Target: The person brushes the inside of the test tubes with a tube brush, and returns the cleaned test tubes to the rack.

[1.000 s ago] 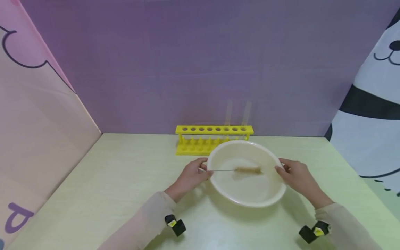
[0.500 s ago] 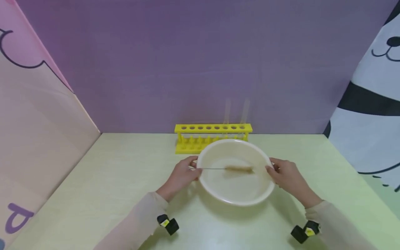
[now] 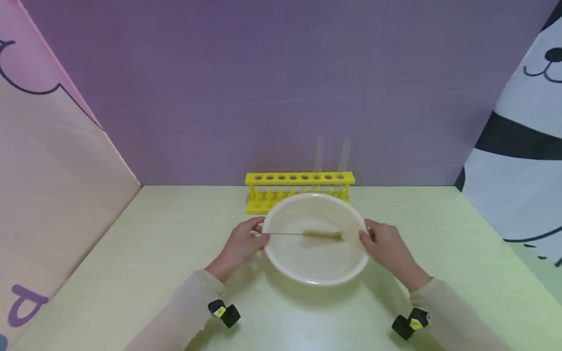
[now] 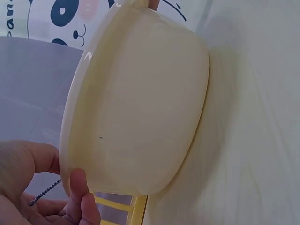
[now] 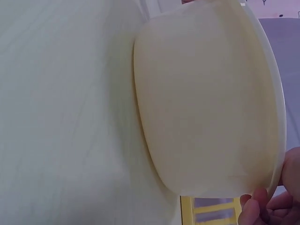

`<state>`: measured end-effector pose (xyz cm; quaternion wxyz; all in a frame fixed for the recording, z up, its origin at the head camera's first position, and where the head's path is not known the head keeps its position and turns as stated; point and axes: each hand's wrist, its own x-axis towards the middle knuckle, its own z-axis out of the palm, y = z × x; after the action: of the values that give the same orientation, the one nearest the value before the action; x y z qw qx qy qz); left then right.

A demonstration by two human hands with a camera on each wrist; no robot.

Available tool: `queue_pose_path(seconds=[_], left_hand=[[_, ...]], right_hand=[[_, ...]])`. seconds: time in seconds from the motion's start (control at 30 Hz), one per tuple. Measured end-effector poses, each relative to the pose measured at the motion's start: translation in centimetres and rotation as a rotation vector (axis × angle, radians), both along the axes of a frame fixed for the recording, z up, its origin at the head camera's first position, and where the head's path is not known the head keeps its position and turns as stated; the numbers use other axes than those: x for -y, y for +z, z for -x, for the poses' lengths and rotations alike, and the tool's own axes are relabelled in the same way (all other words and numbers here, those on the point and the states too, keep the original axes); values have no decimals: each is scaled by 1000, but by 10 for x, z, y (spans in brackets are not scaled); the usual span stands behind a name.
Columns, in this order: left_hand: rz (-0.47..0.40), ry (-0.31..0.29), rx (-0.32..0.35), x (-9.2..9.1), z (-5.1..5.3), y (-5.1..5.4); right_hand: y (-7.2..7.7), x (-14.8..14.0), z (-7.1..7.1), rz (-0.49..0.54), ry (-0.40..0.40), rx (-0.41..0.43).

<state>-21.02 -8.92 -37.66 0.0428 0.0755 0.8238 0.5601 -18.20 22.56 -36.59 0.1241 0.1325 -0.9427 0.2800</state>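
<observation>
A cream basin (image 3: 316, 263) is held between both hands, its inside facing the head camera. The left hand (image 3: 240, 243) grips its left rim and also holds the thin wire handle (image 3: 285, 234) of a brush, whose tan bristles (image 3: 322, 235) lie across the basin's inside. On the right rim, the right hand (image 3: 391, 248) pinches with thumb and fingers. The left wrist view shows the basin's outer side (image 4: 140, 103) and the twisted wire end (image 4: 44, 192) among the left fingers. The right wrist view shows the right fingers (image 5: 255, 206) at the rim.
Behind the basin stands a yellow test tube rack (image 3: 300, 178) with two clear tubes (image 3: 319, 153) upright at its right part. The pale table (image 3: 175, 219) meets a purple backdrop (image 3: 219, 97), with printed cloth panels at both sides.
Both hands have moved to the left with the basin and the brush, keeping their grips. The rack stays in place behind them.
</observation>
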Motion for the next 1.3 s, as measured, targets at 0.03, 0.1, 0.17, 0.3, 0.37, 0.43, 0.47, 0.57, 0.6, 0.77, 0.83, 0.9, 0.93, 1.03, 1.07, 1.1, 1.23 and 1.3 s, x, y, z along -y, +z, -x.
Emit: queue_pose_path(seconds=[0.03, 0.1, 0.17, 0.3, 0.37, 0.43, 0.47, 0.57, 0.6, 0.77, 0.83, 0.9, 0.93, 1.03, 1.07, 1.1, 1.23, 1.3], left_hand=[[-1, -1, -4, 2, 0, 0], [4, -5, -7, 7, 0, 0], [16, -11, -8, 11, 1, 0], [47, -18, -6, 17, 3, 0], [59, -18, -4, 19, 4, 0], [71, -22, -5, 22, 4, 1], [76, -24, -5, 23, 5, 2], [93, -33, 2, 26, 5, 2], [98, -34, 6, 27, 5, 2], [109, -25, 15, 32, 4, 0], [106, -29, 7, 34, 4, 0], [105, -30, 3, 35, 4, -1], [104, -30, 2, 35, 3, -1], [112, -39, 0, 36, 3, 0], [115, -34, 5, 35, 3, 1], [122, -35, 4, 35, 3, 1], [181, -26, -5, 36, 3, 3], [224, -17, -21, 37, 2, 3]], right_hand=[[-1, 2, 0, 6, -3, 2], [-2, 7, 0, 15, -10, -2], [-3, 12, 0, 19, -14, -9], [-4, 18, 0, 26, -18, -10], [-4, 20, -1, 33, -14, 2], [-4, 22, -1, 41, -13, 11], [-4, 23, -2, 42, -14, 12], [-3, 26, -2, 43, -19, 19], [-4, 27, -2, 39, -21, 17], [-4, 32, -2, 26, -10, 10], [-3, 34, -2, 23, -7, 12], [-2, 35, -3, 18, -7, 18], [-2, 36, -3, 15, -7, 18], [-1, 36, -2, 5, -7, 14], [-1, 35, -3, 2, -5, 13], [-1, 35, -3, -3, -4, 12], [-1, 33, -3, -5, 4, 22], [-1, 32, -3, -4, 9, 32]])
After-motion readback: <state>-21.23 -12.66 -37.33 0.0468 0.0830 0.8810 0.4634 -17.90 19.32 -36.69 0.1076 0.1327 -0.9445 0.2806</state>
